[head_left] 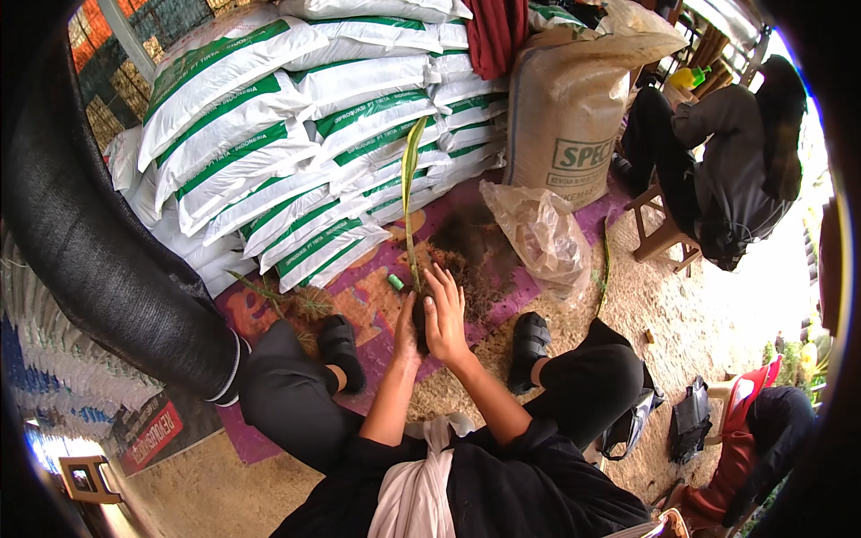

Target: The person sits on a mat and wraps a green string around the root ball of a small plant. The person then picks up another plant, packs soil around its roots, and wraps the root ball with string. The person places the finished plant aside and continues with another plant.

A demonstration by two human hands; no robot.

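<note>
Between my knees, my left hand [409, 334] and my right hand [446, 319] press together from both sides around the dark root clump of a plant seedling. The seedling [409, 175] stands upright with one long, narrow, yellow-green leaf pointing away from me. Both palms face inward, and the fingers of my right hand reach forward along the clump. Most of the clump is hidden by my hands. A small green cylinder [395, 282] lies on the purple patterned mat [345, 291] just ahead of my left hand. Dark loose soil [466, 240] is heaped beyond my right hand.
White and green sacks [368, 121] are stacked ahead. A large tan sack [567, 117] and a clear plastic bag [543, 235] stand right of them. A black mesh roll [117, 206] runs along the left. A person [731, 170] sits at right; another [749, 448] is lower right.
</note>
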